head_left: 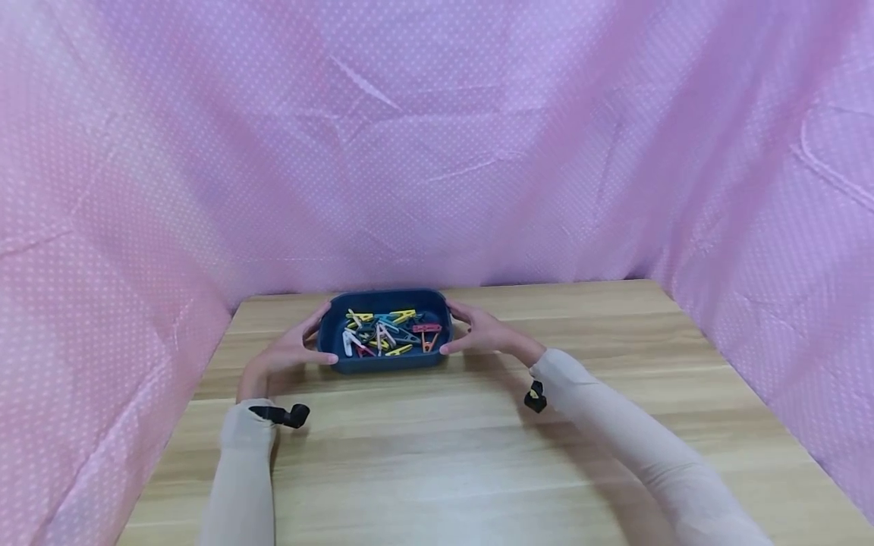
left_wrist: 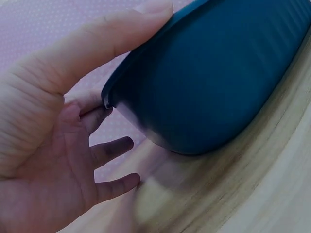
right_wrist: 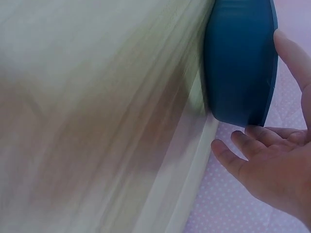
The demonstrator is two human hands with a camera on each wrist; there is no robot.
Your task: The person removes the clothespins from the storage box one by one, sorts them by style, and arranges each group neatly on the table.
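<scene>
A dark blue plastic basin (head_left: 391,365) stands near the table's far edge, left of the middle. Inside it lies a loose heap of clothespins in yellow, white, pink, red, orange and dark green, among them a red clothespin (head_left: 427,328) at the right. My left hand (head_left: 290,347) grips the basin's left end, its thumb along the rim in the left wrist view and some lower fingers spread apart below. At the opposite end my right hand (head_left: 486,334) holds the rim between thumb and fingers. In the right wrist view the basin's outer wall (right_wrist: 239,60) shows beside the fingers.
The wood-grain table (head_left: 437,455) extends toward me and to the right. Pink dotted cloth (head_left: 437,152) hangs behind the table and along both sides. A small black device (head_left: 290,415) is strapped at the left wrist, another black device (head_left: 536,397) at the right.
</scene>
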